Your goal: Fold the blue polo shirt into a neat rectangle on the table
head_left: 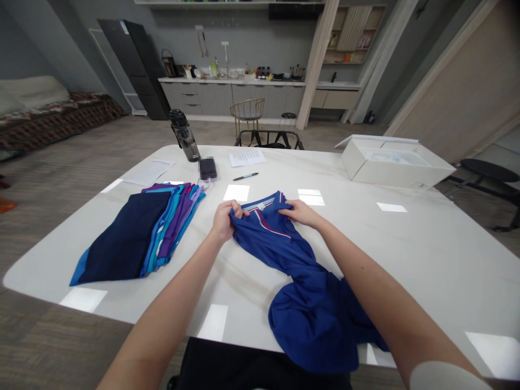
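Note:
A blue shirt (280, 254) with a red and white striped V-neck lies bunched on the white table, its lower part heaped by the front edge. My left hand (226, 218) is closed on the cloth at the left side of the collar. On the other side, my right hand (301, 212) pinches the fabric just right of the neckline. Between the two hands the collar is held spread, with a pale label inside it. Left of my arms sits a stack of folded clothes (158, 227) in navy, teal and purple.
Behind the stack stand a dark water bottle (185, 136) and a small blurred dark object (208, 169). A pen (246, 176) and paper sheets (246, 157) lie farther back. An open white box (396, 162) is at the back right. A black chair (268, 140) stands beyond the table (426, 260).

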The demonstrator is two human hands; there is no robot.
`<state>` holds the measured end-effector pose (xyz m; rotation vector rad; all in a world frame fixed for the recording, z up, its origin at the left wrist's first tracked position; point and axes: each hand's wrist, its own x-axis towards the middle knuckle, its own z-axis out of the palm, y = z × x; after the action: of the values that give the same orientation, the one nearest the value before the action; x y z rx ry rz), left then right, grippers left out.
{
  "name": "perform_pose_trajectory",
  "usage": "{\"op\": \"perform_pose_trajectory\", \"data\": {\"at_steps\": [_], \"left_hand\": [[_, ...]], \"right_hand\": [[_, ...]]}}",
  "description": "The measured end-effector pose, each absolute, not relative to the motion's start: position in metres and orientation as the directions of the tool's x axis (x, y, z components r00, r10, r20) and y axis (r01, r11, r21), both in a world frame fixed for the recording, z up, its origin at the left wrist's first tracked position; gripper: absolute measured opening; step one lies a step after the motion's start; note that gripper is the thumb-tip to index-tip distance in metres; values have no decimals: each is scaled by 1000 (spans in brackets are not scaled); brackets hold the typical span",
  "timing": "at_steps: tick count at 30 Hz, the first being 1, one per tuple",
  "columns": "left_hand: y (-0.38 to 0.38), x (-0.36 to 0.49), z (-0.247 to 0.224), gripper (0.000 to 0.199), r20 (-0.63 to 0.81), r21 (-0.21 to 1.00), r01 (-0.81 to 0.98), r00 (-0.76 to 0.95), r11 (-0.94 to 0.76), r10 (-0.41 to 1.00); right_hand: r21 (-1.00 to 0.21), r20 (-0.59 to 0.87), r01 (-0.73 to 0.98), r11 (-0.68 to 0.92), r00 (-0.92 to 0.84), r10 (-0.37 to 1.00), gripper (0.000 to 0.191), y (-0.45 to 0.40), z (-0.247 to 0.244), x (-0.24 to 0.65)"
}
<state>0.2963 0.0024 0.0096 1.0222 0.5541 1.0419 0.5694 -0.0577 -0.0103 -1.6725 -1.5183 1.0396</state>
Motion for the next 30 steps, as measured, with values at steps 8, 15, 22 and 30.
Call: {"op": "perform_pose_trajectory", "data": {"at_steps": [8,15,22,30], "left_hand": [[89,206,35,9,175,846,384,455,-370,873],[63,237,13,28,162,195,859,448,-473,879],[5,292,-19,52,49,117,744,657,-658,752],[23,252,-21,41,277,496,637,528,-590,803]], "right_hand": [[-972,-75,164,-171,471,879,28,-122,0,711],[-596,165,678,-430,627,761,20,-146,-16,695],[-353,183,930,-102,176,967,55,-124,-22,572],[-506,211,861,-53,184,960,14,-143,-26,626]]}}
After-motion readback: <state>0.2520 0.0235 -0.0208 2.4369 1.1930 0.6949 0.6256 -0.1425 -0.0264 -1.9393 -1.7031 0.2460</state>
